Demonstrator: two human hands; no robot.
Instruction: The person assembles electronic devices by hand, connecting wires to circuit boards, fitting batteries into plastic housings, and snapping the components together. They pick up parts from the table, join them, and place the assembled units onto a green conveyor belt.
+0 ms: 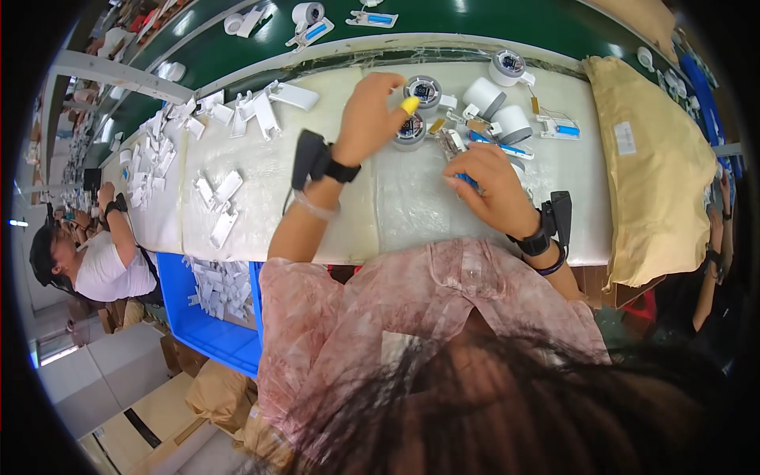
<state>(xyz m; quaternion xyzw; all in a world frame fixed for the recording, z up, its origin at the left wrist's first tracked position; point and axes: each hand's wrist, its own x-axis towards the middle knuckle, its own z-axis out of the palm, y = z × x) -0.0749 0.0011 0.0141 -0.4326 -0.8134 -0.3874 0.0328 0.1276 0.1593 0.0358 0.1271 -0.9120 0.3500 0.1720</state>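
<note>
My left hand (370, 119) is at the left rim of an upright round white-and-grey housing (424, 92) with a dark circuit board inside. Its thumb, in a yellow finger cover, and its index finger are apart, touching or nearly touching that rim. A second such housing (409, 132) stands just below it. My right hand (499, 190) is closed on a white holder with a blue battery (467, 180), partly hidden under the fingers. Above that hand lie another blue battery holder (507, 149) and two tipped white housings (511, 124), (484, 96).
Loose white plastic parts (263, 111) lie on the left of the plastic-covered table (317, 229). A blue bin (210, 344) of white parts stands below. Brown paper (653, 174) covers the right end. Beyond runs a green conveyor (443, 28). A co-worker (111, 269) is at left.
</note>
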